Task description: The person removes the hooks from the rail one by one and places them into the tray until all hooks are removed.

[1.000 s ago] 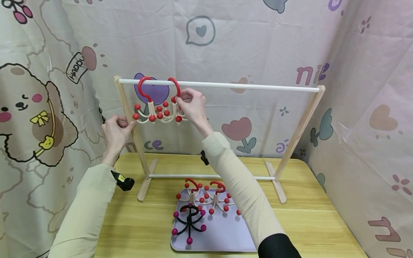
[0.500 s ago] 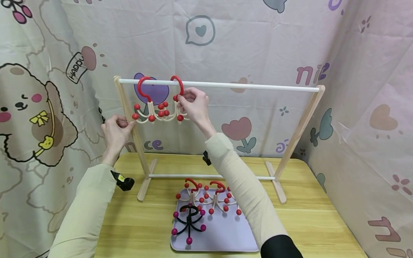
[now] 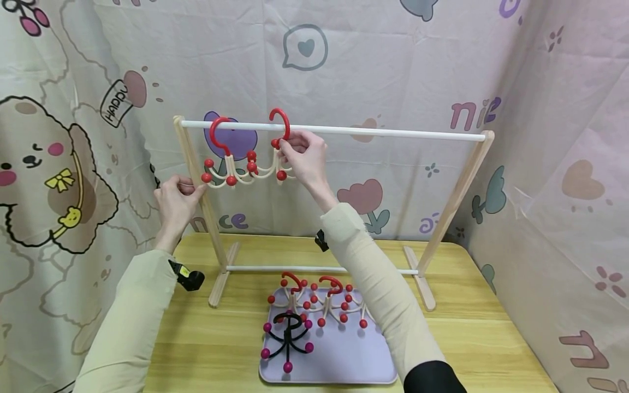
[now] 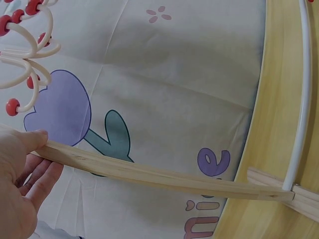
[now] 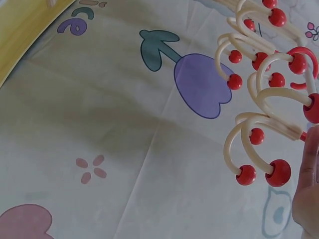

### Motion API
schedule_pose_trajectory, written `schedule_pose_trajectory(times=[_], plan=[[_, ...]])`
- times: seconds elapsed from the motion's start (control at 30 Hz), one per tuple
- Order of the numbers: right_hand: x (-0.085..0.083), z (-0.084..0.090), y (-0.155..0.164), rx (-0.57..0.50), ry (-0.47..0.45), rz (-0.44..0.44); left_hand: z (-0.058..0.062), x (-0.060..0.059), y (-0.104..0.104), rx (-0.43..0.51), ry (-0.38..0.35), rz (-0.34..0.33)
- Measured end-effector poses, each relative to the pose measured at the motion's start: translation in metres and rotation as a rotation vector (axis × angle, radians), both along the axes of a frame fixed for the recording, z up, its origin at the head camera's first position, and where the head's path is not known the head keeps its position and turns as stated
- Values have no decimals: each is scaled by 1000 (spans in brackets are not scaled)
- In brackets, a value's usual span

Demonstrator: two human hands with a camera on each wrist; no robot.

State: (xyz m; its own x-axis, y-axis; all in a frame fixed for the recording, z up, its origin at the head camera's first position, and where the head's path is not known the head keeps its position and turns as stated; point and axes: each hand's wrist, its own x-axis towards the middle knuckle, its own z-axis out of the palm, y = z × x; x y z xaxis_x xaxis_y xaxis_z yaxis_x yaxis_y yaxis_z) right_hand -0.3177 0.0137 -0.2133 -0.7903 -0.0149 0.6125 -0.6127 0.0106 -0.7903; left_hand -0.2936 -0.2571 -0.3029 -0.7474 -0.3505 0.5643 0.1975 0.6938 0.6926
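Note:
A wooden rack [image 3: 457,191] with a white top rail [image 3: 383,131] stands on the table. One cream hanger with a red hook [image 3: 222,158] hangs on the rail near its left end. My right hand [image 3: 303,158] pinches a second cream hanger with red balls [image 3: 279,144], its hook raised just above the rail. Several of its arms [image 5: 251,144] show in the right wrist view. My left hand [image 3: 176,203] grips the rack's left post [image 4: 149,175].
A lilac tray [image 3: 344,360] lies on the wooden table [image 3: 472,338] in front of the rack. It holds two cream hangers with red hooks [image 3: 319,303] and a black hanger with magenta balls [image 3: 287,338]. Printed cloth hangs behind and at both sides.
My right hand has lifted the second hanger and carried it right along the rail, away from the hung one. The left hand has stayed on the post.

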Motion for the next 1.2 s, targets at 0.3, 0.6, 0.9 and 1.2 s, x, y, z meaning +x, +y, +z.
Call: schedule_pose_trajectory(times=[0.3, 0.6, 0.9, 1.2], plan=[[5, 0, 15, -48, 36, -1, -1, 1, 0, 16, 6, -15], [16, -6, 37, -52, 104, -19, -2, 2, -1, 14, -13, -14], [29, -23, 63, -41, 115, -17, -2, 1, -1, 6, -20, -9], [45, -46, 92, -26, 63, -38, -1, 0, -2, 11, 10, -21]])
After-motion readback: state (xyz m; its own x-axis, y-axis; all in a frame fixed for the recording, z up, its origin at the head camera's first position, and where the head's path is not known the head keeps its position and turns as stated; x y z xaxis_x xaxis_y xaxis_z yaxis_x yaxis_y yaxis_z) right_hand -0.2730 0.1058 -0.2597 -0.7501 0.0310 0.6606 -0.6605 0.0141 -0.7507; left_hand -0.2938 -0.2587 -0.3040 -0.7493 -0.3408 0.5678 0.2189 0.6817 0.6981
